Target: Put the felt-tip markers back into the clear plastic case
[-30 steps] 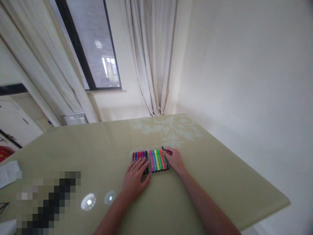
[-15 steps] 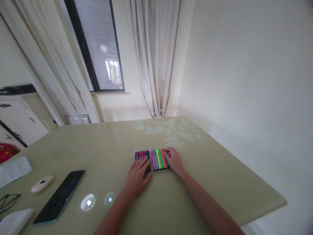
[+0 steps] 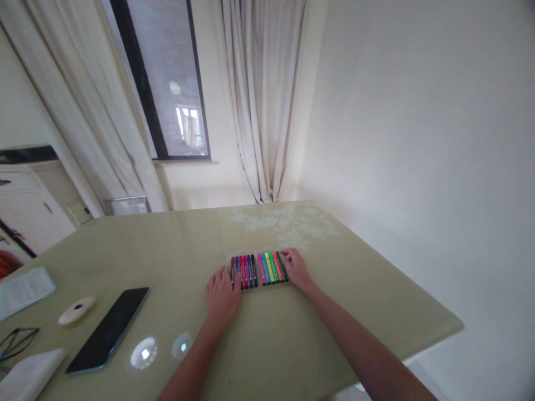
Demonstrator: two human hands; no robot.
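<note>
An open, clear marker case (image 3: pixel 259 286) lies flat on the table with two side-by-side rows of colored markers. Dark red, blue, purple and black markers (image 3: pixel 249 270) fill its left half; bright pink, blue, yellow, green and orange ones (image 3: pixel 270 268) fill the right. My left hand (image 3: pixel 222 294) rests at the case's left edge, fingers stretched out beside it and thumb over the leftmost markers. At the right edge, my right hand (image 3: pixel 296 269) has its fingers bent round the rim, gripping it; its fingertips are partly hidden.
The pale green table (image 3: pixel 175 250) has its right edge near the wall. To the left lie a dark phone (image 3: pixel 109 328), a white oval object (image 3: pixel 77 311), glasses (image 3: pixel 19 341), a white object (image 3: pixel 31 373) and a folded pale sheet (image 3: pixel 25 291). Curtains hang behind.
My left hand has slid left off the middle of the marker case to its left edge, uncovering the darker markers. My right hand stays at the right edge. The view has shifted slightly.
</note>
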